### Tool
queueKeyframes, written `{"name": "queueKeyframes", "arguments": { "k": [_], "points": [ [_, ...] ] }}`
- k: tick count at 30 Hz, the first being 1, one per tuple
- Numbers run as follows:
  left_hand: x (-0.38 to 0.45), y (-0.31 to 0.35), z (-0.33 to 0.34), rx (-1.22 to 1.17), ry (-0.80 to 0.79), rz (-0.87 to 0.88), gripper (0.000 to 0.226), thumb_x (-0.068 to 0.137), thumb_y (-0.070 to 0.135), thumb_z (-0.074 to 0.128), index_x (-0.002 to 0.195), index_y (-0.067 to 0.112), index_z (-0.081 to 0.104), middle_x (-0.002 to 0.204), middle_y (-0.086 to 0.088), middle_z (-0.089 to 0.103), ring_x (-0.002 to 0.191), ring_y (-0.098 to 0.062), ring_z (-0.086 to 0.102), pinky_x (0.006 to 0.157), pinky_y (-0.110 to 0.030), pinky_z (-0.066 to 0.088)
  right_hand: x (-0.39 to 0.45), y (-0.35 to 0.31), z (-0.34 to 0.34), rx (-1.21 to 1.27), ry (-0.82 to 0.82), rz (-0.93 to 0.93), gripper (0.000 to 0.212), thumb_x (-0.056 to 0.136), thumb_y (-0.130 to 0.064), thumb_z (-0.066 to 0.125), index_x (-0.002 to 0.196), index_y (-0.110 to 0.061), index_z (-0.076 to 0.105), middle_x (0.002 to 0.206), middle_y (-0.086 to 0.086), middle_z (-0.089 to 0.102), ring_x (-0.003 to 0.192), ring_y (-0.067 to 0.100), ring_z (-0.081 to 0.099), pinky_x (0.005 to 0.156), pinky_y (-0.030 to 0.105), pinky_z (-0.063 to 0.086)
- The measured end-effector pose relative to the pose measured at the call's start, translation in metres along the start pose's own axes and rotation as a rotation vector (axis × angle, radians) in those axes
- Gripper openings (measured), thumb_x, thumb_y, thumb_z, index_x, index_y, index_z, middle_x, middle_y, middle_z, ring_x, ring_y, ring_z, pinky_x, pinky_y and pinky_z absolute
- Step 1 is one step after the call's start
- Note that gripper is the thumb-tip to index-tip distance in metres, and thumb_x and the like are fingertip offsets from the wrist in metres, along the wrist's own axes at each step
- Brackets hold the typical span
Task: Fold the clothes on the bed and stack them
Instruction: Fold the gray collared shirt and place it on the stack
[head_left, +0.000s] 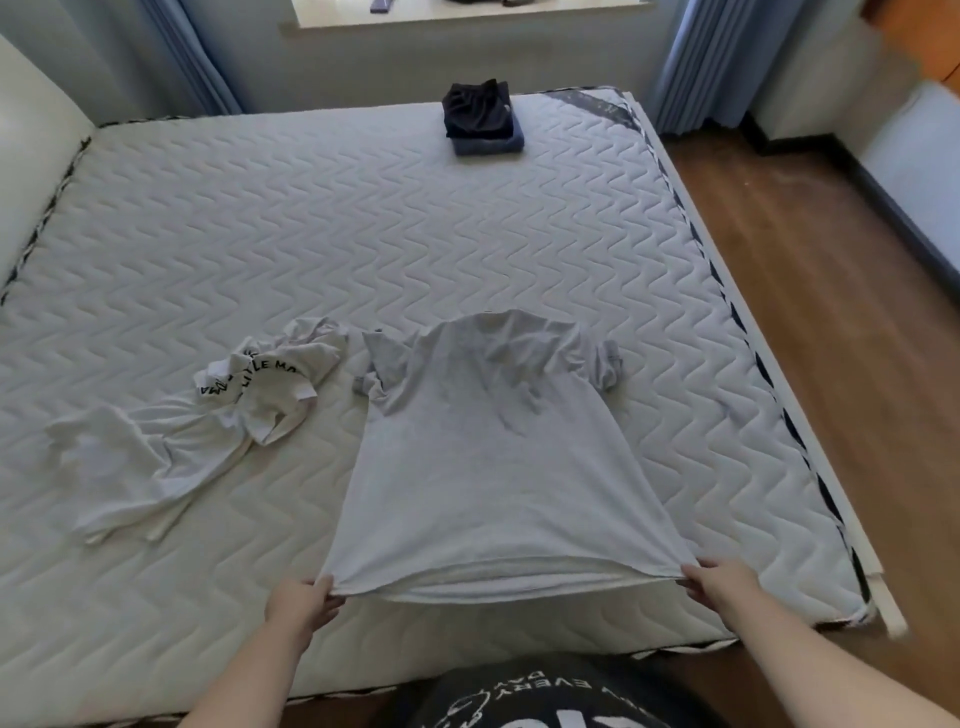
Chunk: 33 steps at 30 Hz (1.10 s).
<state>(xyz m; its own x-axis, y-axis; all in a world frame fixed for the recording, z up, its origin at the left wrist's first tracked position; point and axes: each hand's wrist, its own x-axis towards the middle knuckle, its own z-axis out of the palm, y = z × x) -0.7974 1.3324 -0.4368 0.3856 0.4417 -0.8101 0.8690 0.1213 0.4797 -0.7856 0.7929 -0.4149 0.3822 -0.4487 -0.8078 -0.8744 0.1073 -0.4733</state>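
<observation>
Grey t-shirt (493, 457) lies flat lower centre, long axis running up-frame from hem. Left hand (301, 603) and right hand (722, 582) each pinch a hem corner, equally near. Folded stack (483, 117) top centre.

I stand at the foot of a bed (363, 234) with a bare quilted mattress in a zigzag pattern. On my left is a pale padded headboard (36, 135). Ahead is a window sill (467, 21) in a light wall, with blue curtains (717, 62) at both sides. The floor (831, 312) on my right is brown wood. Daylight fills the room.
</observation>
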Motion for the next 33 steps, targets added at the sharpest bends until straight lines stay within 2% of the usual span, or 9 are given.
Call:
{"name": "queueKeyframes", "arguments": {
  "k": [3, 6, 8, 11, 15, 19, 23, 27, 33],
  "points": [
    [-0.003, 0.004, 0.008, -0.057, -0.044, 0.017, 0.026, 0.102, 0.007, 0.047, 0.119, -0.013, 0.051, 0.092, -0.023, 0.063, 0.068, -0.024, 0.064, 0.067, -0.031, 0.059, 0.003, 0.004, 0.002, 0.050, -0.031, 0.094, 0.022, 0.094, 0.007, 0.056, 0.116, 0.004, 0.053, 0.076, 0.012, 0.057, 0.033, 0.006, 0.057, 0.032, 0.015, 0.044],
    [-0.006, 0.023, 0.019, -0.121, -0.085, 0.070, 0.021, 0.102, 0.008, 0.046, 0.109, -0.009, 0.056, 0.086, -0.018, 0.064, 0.069, -0.020, 0.065, 0.052, -0.020, 0.057, 0.003, -0.010, 0.013, 0.156, -0.088, 0.105, 0.016, 0.098, -0.003, 0.054, 0.114, -0.001, 0.052, 0.081, 0.012, 0.059, 0.053, 0.011, 0.065, 0.041, 0.016, 0.051],
    [-0.008, 0.047, 0.031, -0.172, -0.115, 0.111, 0.017, 0.101, 0.010, 0.048, 0.100, -0.004, 0.058, 0.085, -0.017, 0.065, 0.065, -0.017, 0.067, 0.050, -0.020, 0.056, 0.003, -0.029, 0.025, 0.246, -0.121, 0.054, 0.015, 0.101, -0.007, 0.050, 0.114, -0.001, 0.053, 0.085, 0.012, 0.060, 0.073, 0.017, 0.060, 0.046, 0.017, 0.054],
    [-0.009, 0.097, 0.050, -0.214, -0.149, 0.192, 0.017, 0.100, 0.013, 0.052, 0.095, 0.000, 0.061, 0.083, -0.017, 0.066, 0.067, -0.019, 0.067, 0.051, -0.022, 0.056, 0.007, -0.077, 0.045, 0.375, -0.165, -0.032, 0.014, 0.103, -0.009, 0.045, 0.111, -0.002, 0.054, 0.091, 0.013, 0.060, 0.081, 0.020, 0.058, 0.052, 0.020, 0.057],
    [-0.010, 0.196, 0.074, -0.288, -0.185, 0.328, 0.018, 0.099, 0.012, 0.054, 0.085, 0.002, 0.061, 0.081, -0.017, 0.066, 0.059, -0.016, 0.070, 0.053, -0.024, 0.057, 0.010, -0.179, 0.070, 0.415, -0.204, -0.194, 0.014, 0.103, -0.011, 0.046, 0.093, -0.010, 0.056, 0.089, 0.011, 0.060, 0.071, 0.018, 0.064, 0.056, 0.023, 0.058],
    [-0.025, 0.314, 0.091, -0.352, -0.229, 0.529, 0.017, 0.099, 0.013, 0.054, 0.087, 0.004, 0.062, 0.083, -0.015, 0.068, 0.064, -0.016, 0.071, 0.056, -0.024, 0.057, -0.002, -0.303, 0.083, 0.397, -0.165, -0.409, 0.016, 0.101, -0.012, 0.049, 0.086, -0.020, 0.052, 0.085, 0.003, 0.054, 0.054, 0.003, 0.062, 0.050, 0.016, 0.052],
    [-0.055, 0.433, 0.101, -0.405, -0.229, 0.701, 0.015, 0.097, 0.013, 0.057, 0.088, 0.002, 0.062, 0.086, -0.017, 0.068, 0.072, -0.020, 0.070, 0.060, -0.023, 0.057, -0.031, -0.432, 0.077, 0.454, -0.207, -0.609, 0.015, 0.100, -0.012, 0.048, 0.090, -0.022, 0.051, 0.089, 0.001, 0.054, 0.073, 0.012, 0.058, 0.059, 0.019, 0.055],
    [-0.097, 0.550, 0.099, -0.428, -0.205, 0.812, 0.013, 0.099, 0.012, 0.054, 0.089, 0.004, 0.059, 0.090, -0.014, 0.063, 0.079, -0.021, 0.066, 0.061, -0.026, 0.059, -0.066, -0.547, 0.057, 0.585, -0.246, -0.751, 0.008, 0.101, -0.014, 0.050, 0.096, -0.018, 0.056, 0.091, 0.002, 0.061, 0.074, 0.011, 0.065, 0.063, 0.022, 0.056],
    [-0.157, 0.698, 0.069, -0.581, -0.215, 0.893, 0.005, 0.100, 0.010, 0.051, 0.103, 0.005, 0.053, 0.090, -0.010, 0.057, 0.075, -0.015, 0.062, 0.085, -0.033, 0.057, -0.113, -0.660, 0.027, 0.743, -0.323, -0.898, 0.013, 0.103, -0.024, 0.046, 0.092, -0.024, 0.054, 0.092, -0.007, 0.060, 0.085, 0.006, 0.061, 0.084, 0.027, 0.048]
  ]
}}
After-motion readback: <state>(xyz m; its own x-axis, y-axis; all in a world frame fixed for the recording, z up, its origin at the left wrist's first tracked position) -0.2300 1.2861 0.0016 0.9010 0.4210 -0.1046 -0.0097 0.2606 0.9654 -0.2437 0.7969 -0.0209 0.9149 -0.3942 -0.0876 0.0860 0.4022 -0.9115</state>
